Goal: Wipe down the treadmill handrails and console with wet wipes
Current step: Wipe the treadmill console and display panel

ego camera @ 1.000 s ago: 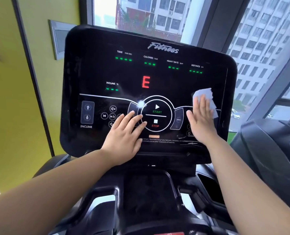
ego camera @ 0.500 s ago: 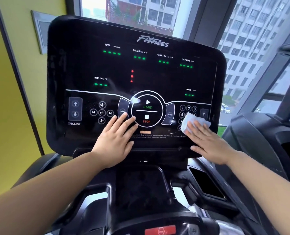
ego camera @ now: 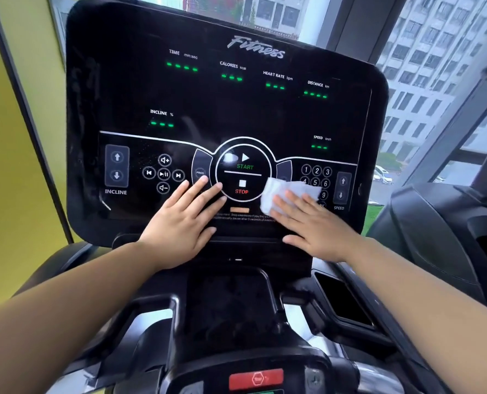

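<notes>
The black treadmill console (ego camera: 222, 109) fills the view, lit with green readouts and a round START/STOP dial in its lower middle. My right hand (ego camera: 313, 226) lies flat with straight fingers on a white wet wipe (ego camera: 282, 191), pressing it against the panel just right of the dial, over the number keys. My left hand (ego camera: 182, 223) rests flat on the panel's lower edge, left of the dial, fingertips near the PROG key. It holds nothing.
Below the console sit a dark tray (ego camera: 230, 302), curved black handrails (ego camera: 148, 317) and a red stop button (ego camera: 256, 378). A yellow wall (ego camera: 11, 180) is on the left, a window (ego camera: 424, 81) behind, and another dark machine (ego camera: 441, 228) on the right.
My right hand slid the wipe down from the upper right of the panel, then leftward toward the dial. The red figure on the display went out. My left hand stayed in place.
</notes>
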Demonstrator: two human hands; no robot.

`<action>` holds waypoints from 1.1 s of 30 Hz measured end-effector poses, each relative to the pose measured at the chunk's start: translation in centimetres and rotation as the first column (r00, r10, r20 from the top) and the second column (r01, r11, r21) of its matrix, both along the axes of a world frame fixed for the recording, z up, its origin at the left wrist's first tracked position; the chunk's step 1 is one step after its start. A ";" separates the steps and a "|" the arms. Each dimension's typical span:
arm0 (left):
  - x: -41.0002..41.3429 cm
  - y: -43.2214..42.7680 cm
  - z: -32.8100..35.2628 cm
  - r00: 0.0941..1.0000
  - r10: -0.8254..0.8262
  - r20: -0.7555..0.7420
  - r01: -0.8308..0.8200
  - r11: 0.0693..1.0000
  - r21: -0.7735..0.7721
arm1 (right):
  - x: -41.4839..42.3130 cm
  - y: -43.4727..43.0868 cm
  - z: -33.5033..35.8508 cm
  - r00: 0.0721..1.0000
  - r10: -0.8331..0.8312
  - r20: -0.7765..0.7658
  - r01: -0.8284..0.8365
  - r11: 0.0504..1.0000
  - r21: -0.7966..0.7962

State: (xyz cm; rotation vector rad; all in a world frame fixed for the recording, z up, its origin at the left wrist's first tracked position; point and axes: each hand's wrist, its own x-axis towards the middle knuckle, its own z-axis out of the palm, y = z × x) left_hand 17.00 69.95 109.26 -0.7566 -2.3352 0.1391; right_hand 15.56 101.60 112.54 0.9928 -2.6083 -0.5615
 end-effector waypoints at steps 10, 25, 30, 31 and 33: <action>0.2 0.2 -0.1 0.999 0.034 0.001 -0.034 0.999 -0.015 | 1.6 -1.5 -0.6 0.992 -0.092 0.091 0.103 0.987 -0.125; 0.0 4.9 1.8 0.999 -0.028 -0.027 0.030 0.997 0.077 | 1.0 0.4 1.2 0.944 -0.254 0.213 0.310 0.904 -0.296; -1.0 7.9 2.4 0.997 -0.078 -0.025 0.080 0.990 0.115 | 1.7 -3.4 -0.6 0.931 -0.282 0.231 0.361 0.807 -0.467; -1.0 8.3 2.4 0.996 -0.084 -0.022 0.086 0.989 0.117 | 2.2 -3.3 -1.3 0.940 -0.259 0.222 0.333 0.840 -0.429; -1.1 8.7 2.1 0.996 -0.090 -0.018 0.092 0.990 0.109 | 2.7 -1.7 -2.3 0.953 -0.219 0.211 0.283 0.894 -0.347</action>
